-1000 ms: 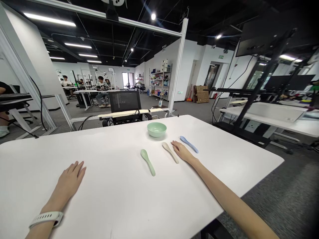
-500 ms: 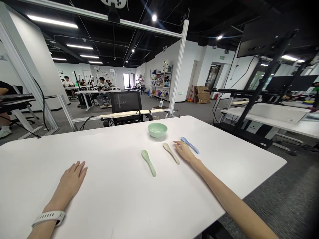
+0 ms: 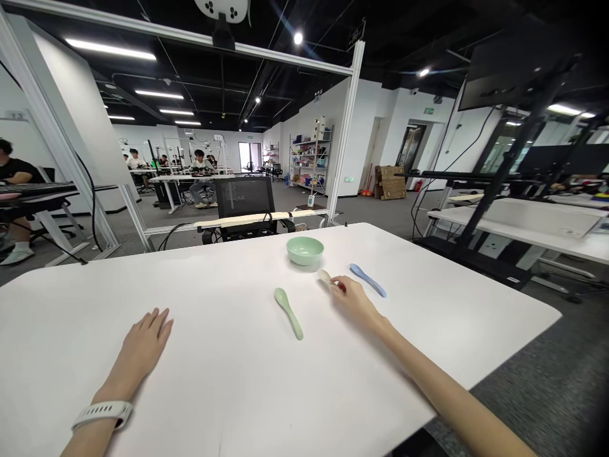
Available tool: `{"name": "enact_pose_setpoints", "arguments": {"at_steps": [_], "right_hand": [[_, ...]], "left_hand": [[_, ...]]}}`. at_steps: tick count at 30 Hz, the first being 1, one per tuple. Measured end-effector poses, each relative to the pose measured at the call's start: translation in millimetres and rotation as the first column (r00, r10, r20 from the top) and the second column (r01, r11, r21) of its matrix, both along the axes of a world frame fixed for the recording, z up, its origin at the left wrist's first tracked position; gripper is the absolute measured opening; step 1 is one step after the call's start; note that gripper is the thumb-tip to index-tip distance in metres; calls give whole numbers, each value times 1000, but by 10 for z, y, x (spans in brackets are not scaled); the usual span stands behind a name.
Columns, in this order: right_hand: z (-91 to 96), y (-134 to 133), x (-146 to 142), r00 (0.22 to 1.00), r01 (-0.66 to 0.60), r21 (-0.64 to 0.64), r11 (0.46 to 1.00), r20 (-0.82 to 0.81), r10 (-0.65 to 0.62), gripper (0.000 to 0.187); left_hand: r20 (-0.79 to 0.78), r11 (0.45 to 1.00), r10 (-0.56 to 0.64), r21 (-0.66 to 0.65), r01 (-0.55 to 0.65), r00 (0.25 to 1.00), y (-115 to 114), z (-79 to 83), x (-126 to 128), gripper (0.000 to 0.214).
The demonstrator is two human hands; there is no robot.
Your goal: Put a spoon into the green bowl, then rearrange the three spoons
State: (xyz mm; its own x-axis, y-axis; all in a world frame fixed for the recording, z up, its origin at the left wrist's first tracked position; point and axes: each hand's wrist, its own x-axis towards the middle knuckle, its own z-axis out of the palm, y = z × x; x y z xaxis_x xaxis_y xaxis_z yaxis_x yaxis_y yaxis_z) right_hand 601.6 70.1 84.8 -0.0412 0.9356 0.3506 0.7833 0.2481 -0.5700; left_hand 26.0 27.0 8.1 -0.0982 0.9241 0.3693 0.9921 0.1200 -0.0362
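Straight ahead, a black mesh chair (image 3: 245, 197) stands just behind the silver frame (image 3: 348, 114)! Deeper in, 1 loaded shelving rack (image 3: 311, 158) by the white wall (image 3: 364, 139); right of it, a brown crate (image 3: 390, 182), red extinguisher (image 3: 419, 185) near! And far left, 1 person in black (image 3: 19, 170) at a desk (image 3: 52, 188)!

Kinda whitish strap (image 3: 98, 416) worn just behind the left hand (image 3: 145, 343), punched with a row of skinny dark slots (image 3: 104, 409). Behind the right hand (image 3: 353, 299), the forearm (image 3: 431, 377) is just seen bare.
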Motion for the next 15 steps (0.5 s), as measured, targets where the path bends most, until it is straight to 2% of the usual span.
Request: {"name": "enact_pose_setpoints", "arguments": {"at_steps": [5, 10, 12, 15], "right_hand": [[417, 327, 19, 997, -31, 117, 993, 69, 23, 29], [872, 868, -207, 964, -2, 64, 998, 266, -15, 29], [959, 1053, -318, 924, 42, 10, 999, 381, -43, 30], [972, 1244, -459, 859, 113, -36, 993, 505, -80, 30]], "left_hand": [[37, 1000, -17, 16, 16, 999, -20, 7, 12, 71], [66, 1000, -19, 25, 18, 998, -17, 5, 29, 71], [77, 999, -6, 38, 3, 997, -23, 17, 52, 70], [93, 1000, 1, 30, -4, 996, -42, 47, 90, 70]]}}
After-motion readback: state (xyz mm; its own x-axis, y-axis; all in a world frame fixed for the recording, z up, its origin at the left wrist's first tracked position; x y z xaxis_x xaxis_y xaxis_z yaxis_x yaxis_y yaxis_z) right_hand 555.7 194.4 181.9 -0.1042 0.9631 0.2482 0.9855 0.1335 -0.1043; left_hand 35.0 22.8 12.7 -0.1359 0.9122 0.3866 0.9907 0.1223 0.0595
